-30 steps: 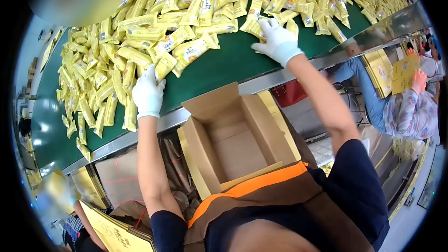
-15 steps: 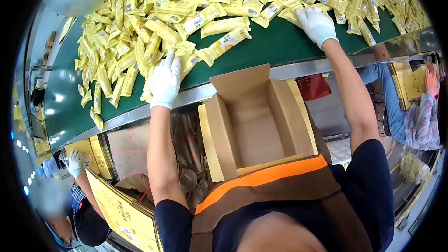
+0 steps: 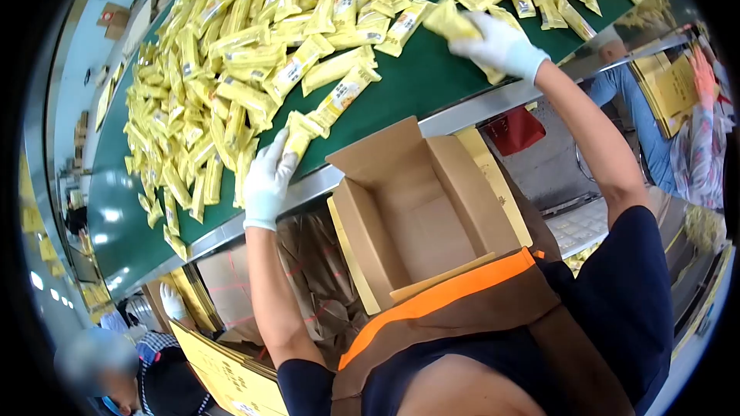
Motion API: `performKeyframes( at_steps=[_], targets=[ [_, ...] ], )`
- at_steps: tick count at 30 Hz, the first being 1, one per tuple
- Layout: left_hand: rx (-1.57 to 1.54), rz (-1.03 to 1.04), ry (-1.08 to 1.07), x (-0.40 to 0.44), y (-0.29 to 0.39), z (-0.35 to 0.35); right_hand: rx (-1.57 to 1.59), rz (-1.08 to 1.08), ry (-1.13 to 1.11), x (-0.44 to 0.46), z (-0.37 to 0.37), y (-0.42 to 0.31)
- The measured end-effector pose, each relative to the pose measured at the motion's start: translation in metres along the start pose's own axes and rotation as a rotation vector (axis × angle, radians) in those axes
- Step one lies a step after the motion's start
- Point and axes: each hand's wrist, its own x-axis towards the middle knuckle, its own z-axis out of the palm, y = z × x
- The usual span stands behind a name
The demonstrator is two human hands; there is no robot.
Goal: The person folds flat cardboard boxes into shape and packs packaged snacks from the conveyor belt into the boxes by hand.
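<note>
My left hand (image 3: 267, 183), in a white glove, is closed on the end of a yellow packet (image 3: 301, 135) at the near edge of the green conveyor belt (image 3: 401, 81). My right hand (image 3: 499, 45), gloved too, grips another yellow packet (image 3: 449, 21) just above the belt. A further packet lies partly hidden beneath this hand. Many similar packets (image 3: 254, 58) are heaped across the belt. Below, between my forearms, stands an open cardboard box (image 3: 368, 227) with its flaps folded out and nothing inside.
A metal rail (image 3: 455, 114) runs along the belt's near side. Flat yellow cartons (image 3: 231, 374) stand at the lower left near a co-worker (image 3: 169, 370). At the right are another person's arm (image 3: 703, 81) and more cartons (image 3: 663, 88). A red bag (image 3: 515, 131) hangs beyond the box.
My right hand has drawn back from the pile with a packet, moving left and toward me. My left hand has pulled a packet toward the rail. The whole view has shifted slightly.
</note>
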Motion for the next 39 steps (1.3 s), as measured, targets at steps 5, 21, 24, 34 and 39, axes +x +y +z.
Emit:
performKeyframes(
  at_steps=[5, 21, 24, 34, 39],
  targets=[
    [0.026, -0.082, 0.096, -0.003, -0.012, 0.019, 0.045, 0.284, 0.366, 0.02, -0.037, 0.057],
    [0.014, 0.19, -0.065, 0.071, 0.092, 0.017, -0.191, -0.281, 0.14, -0.021, -0.007, 0.019],
    [0.219, 0.159, -0.116, 0.08, 0.089, 0.036, -0.335, -0.244, 0.02, -0.018, -0.003, 0.037],
    [0.406, 0.179, -0.093, 0.078, 0.085, 0.038, -0.285, -0.658, -0.17, 0.068, -0.02, -0.035],
    [0.426, 0.201, -0.102, 0.064, 0.078, 0.03, -0.328, -0.432, -0.493, 0.097, -0.002, -0.055]
  ],
)
